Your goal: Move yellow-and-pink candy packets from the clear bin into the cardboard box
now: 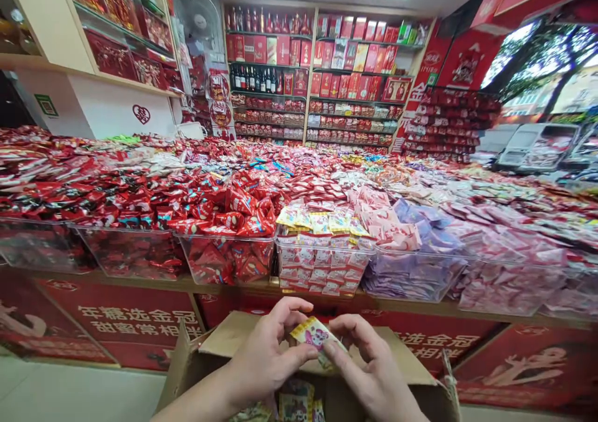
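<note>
A small yellow-and-white candy packet (314,335) with a cartoon print is held between my two hands, above an open cardboard box (224,335). My left hand (271,347) pinches its left side between thumb and fingers. On the packet's right side presses the thumb of my right hand (369,366), its fingers curled behind. Inside the box lie several similar packets (296,403), partly hidden by my hands. Straight ahead on the counter stands a clear bin (324,248) with pink packets stacked in rows and a layer of yellow-and-white ones on top.
Left of that bin, another clear bin (227,260) holds red packets. To the right are lilac packets (406,279) and pale pink packets (509,285). Heaps of wrapped sweets spread behind. A red-fronted counter (140,322) runs behind the box, and shelves (313,67) line the back wall.
</note>
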A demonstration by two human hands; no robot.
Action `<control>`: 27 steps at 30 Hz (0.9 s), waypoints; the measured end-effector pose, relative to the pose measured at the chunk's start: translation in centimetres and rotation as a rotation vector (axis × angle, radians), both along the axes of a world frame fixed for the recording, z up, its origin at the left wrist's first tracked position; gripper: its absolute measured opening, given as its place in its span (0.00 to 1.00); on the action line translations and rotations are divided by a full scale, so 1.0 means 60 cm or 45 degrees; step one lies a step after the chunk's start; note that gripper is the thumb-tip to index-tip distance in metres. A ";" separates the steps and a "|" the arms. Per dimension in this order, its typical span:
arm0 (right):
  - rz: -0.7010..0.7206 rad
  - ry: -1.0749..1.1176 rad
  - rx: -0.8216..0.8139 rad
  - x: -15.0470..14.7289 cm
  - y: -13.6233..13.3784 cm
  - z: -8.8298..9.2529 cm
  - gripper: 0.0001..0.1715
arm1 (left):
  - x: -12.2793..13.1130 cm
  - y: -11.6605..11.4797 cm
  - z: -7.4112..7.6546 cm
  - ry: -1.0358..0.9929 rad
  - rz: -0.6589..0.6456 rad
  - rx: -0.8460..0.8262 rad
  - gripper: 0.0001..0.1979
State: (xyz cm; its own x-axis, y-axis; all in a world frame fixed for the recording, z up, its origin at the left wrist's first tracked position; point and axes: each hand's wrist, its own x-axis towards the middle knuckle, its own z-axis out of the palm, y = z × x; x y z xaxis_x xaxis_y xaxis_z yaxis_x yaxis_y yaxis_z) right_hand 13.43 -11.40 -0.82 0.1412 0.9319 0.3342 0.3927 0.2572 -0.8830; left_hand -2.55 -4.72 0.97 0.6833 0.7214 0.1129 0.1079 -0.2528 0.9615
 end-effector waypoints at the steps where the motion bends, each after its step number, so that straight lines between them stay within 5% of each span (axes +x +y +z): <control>1: 0.014 -0.027 0.042 0.000 0.007 0.004 0.13 | 0.002 0.004 0.002 0.033 -0.013 0.072 0.21; 3: 0.068 -0.081 0.114 0.001 0.020 0.016 0.19 | 0.008 0.010 0.010 0.072 -0.051 0.208 0.24; 7: 0.204 -0.180 0.214 0.009 0.043 0.039 0.06 | 0.022 0.016 0.031 0.049 -0.042 0.341 0.26; 10: 0.138 -0.143 0.295 0.029 0.050 0.057 0.05 | 0.011 0.029 0.033 0.053 0.021 0.338 0.24; 15: -0.092 -0.138 0.290 0.093 0.071 0.135 0.07 | -0.039 0.074 -0.024 0.347 0.127 0.231 0.13; 20: -0.261 -0.212 0.307 0.139 0.158 0.221 0.09 | -0.058 0.094 -0.073 0.489 0.093 0.029 0.12; 27: -0.286 -0.089 -0.153 0.127 0.296 0.227 0.07 | -0.058 0.078 -0.068 0.477 0.116 0.024 0.11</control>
